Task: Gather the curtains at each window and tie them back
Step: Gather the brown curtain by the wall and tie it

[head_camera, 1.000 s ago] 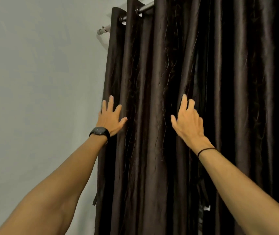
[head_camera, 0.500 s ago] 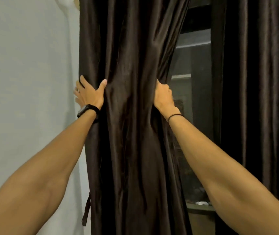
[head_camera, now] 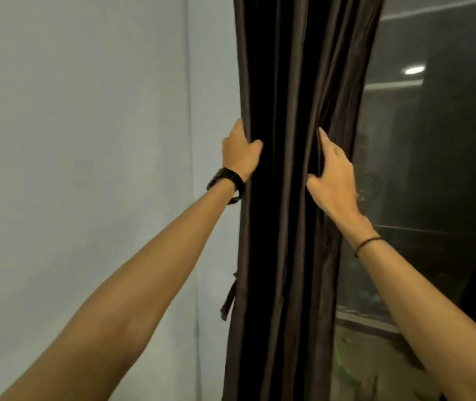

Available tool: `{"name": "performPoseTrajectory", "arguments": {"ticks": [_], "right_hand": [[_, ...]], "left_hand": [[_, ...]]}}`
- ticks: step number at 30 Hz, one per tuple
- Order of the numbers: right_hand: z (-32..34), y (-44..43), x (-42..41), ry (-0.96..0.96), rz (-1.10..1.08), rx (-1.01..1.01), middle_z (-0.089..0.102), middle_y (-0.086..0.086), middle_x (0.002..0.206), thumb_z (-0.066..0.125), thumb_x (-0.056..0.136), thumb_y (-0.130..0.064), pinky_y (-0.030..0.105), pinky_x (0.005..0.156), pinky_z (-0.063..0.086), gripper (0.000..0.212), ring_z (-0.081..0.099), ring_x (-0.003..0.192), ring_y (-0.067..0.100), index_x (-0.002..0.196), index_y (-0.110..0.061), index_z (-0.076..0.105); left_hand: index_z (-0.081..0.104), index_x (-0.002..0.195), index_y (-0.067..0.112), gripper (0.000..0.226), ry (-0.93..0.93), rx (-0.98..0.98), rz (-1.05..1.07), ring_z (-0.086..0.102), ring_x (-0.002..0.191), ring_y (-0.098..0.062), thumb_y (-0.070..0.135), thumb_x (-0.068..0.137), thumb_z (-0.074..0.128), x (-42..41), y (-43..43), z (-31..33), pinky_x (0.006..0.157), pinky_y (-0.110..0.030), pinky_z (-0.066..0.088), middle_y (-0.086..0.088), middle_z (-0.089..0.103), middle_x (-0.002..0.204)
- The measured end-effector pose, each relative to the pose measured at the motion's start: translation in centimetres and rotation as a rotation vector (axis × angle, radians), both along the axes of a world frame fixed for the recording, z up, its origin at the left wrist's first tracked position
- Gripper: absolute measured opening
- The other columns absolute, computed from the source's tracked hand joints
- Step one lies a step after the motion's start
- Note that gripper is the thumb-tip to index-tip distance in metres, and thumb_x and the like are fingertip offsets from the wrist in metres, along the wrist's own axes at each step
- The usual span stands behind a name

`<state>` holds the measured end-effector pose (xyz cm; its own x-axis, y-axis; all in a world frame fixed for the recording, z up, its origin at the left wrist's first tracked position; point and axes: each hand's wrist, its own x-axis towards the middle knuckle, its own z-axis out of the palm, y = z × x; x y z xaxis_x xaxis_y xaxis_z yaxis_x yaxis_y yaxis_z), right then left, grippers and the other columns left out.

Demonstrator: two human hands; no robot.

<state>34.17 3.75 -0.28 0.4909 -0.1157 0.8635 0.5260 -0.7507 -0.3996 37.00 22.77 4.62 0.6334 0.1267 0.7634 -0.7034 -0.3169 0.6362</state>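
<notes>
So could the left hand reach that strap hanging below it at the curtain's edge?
Probably yes: the strap hangs free beside the wall, directly below the left hand, nothing between. That hand grips the curtain edge, though, so it must let go first.

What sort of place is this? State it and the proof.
Most likely an indoor room, perhaps a home. A glossy dark brown fabric curtain hangs gathered beside a large glass window pane, which mirrors a ceiling light, and a plain pale painted wall stands to the left.
</notes>
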Motion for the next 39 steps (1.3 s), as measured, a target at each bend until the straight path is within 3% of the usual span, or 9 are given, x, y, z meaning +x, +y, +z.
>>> {"name": "performPoseTrajectory", "arguments": {"ticks": [6, 8, 12, 16, 21, 24, 29, 35, 39], "right_hand": [[-10.6, -0.1, -0.4, 0.098, 0.192, 0.066, 0.027, 0.003, 0.161, 0.061, 0.081, 0.011, 0.021, 0.074, 0.054, 0.104, 0.055, 0.074, 0.004, 0.162, -0.035, 0.015], [-13.6, 0.0, -0.6, 0.132, 0.241, 0.098, 0.034, 0.004, 0.156, 0.061, 0.082, 0.01, 0.01, 0.081, 0.05, 0.102, 0.06, 0.09, 0.002, 0.163, -0.031, 0.014], [-18.2, 0.2, -0.8, 0.152, 0.113, 0.139, 0.037, 0.007, 0.154, 0.067, 0.083, -0.048, 0.052, 0.102, 0.05, 0.098, 0.053, 0.116, 0.029, 0.163, -0.029, 0.014], [-21.3, 2.0, -0.5, 0.284, 0.019, -0.025, 0.017, 0.002, 0.167, 0.064, 0.069, -0.086, 0.05, 0.109, 0.041, 0.126, 0.036, 0.138, 0.032, 0.163, -0.026, 0.005], [-25.8, 3.8, 0.7, 0.481, 0.079, -0.019, 0.012, 0.001, 0.168, 0.076, 0.082, -0.037, 0.046, 0.094, 0.056, 0.109, 0.055, 0.128, 0.032, 0.162, -0.027, 0.004], [-27.9, 4.6, 1.6, 0.501, 0.163, -0.019, 0.028, 0.004, 0.161, 0.067, 0.083, -0.002, 0.04, 0.096, 0.057, 0.092, 0.059, 0.121, 0.029, 0.161, -0.019, 0.02], [-29.1, 4.5, 2.0, 0.476, 0.183, 0.12, 0.043, 0.006, 0.148, 0.057, 0.084, 0.011, 0.038, 0.112, 0.046, 0.077, 0.05, 0.133, 0.026, 0.154, -0.014, 0.037], [-28.5, 3.4, 0.3, 0.31, 0.008, 0.346, 0.032, 0.005, 0.153, 0.059, 0.084, -0.063, 0.039, 0.106, 0.035, 0.09, 0.033, 0.134, 0.022, 0.161, -0.031, 0.022], [-26.1, 3.0, -0.1, 0.221, -0.02, 0.503, 0.033, 0.004, 0.157, 0.044, 0.09, -0.072, 0.048, 0.117, 0.033, 0.086, 0.031, 0.142, 0.02, 0.16, -0.024, 0.026]], "left_hand": [[0.05, 0.12, 0.013, 0.032, 0.157, 0.124, -0.09, 0.069, 0.087, -0.031, -0.002, 0.092, 0.053, -1.3, -1.8, -10.4, 0.071, -0.037, 0.061, -0.013, 0.069, 0.1], [0.049, 0.125, 0.016, 0.034, 0.25, 0.157, -0.111, 0.07, 0.092, -0.028, 0.002, 0.094, 0.054, -1.5, -2.0, -14.3, 0.08, -0.043, 0.062, -0.01, 0.07, 0.106], [0.057, 0.13, 0.018, 0.033, 0.431, 0.05, -0.245, 0.069, 0.106, -0.018, 0.014, 0.099, 0.045, -1.2, -1.4, -20.6, 0.099, -0.044, 0.057, -0.001, 0.071, 0.12], [0.067, 0.131, 0.023, 0.046, 0.618, -0.204, -0.456, 0.067, 0.102, -0.013, 0.028, 0.101, 0.032, -1.6, -0.7, -23.2, 0.089, -0.033, 0.055, 0.004, 0.074, 0.112], [0.073, 0.123, 0.008, 0.051, 0.765, -0.244, -0.503, 0.065, 0.107, -0.03, 0.022, 0.088, 0.039, -0.3, 0.4, -24.6, 0.1, -0.054, 0.057, -0.015, 0.071, 0.113], [0.072, 0.119, 0.0, 0.039, 0.783, -0.197, -0.436, 0.072, 0.1, -0.027, -0.002, 0.095, 0.041, 0.4, 0.7, -25.5, 0.087, -0.048, 0.063, -0.016, 0.073, 0.11], [0.053, 0.123, 0.015, 0.037, 0.885, -0.34, -0.265, 0.075, 0.084, -0.024, -0.002, 0.092, 0.066, 2.1, 0.4, -28.9, 0.081, -0.046, 0.065, -0.018, 0.073, 0.108], [0.059, 0.113, 0.023, 0.021, 0.902, -0.303, -0.148, 0.07, 0.085, -0.026, 0.02, 0.093, 0.056, 4.2, -0.2, -31.6, 0.076, -0.04, 0.061, -0.013, 0.075, 0.106], [0.059, 0.113, 0.025, 0.02, 0.805, -0.238, -0.031, 0.069, 0.081, -0.025, 0.014, 0.101, 0.047, 4.2, -0.6, -30.7, 0.074, -0.039, 0.061, -0.011, 0.074, 0.1]]}}
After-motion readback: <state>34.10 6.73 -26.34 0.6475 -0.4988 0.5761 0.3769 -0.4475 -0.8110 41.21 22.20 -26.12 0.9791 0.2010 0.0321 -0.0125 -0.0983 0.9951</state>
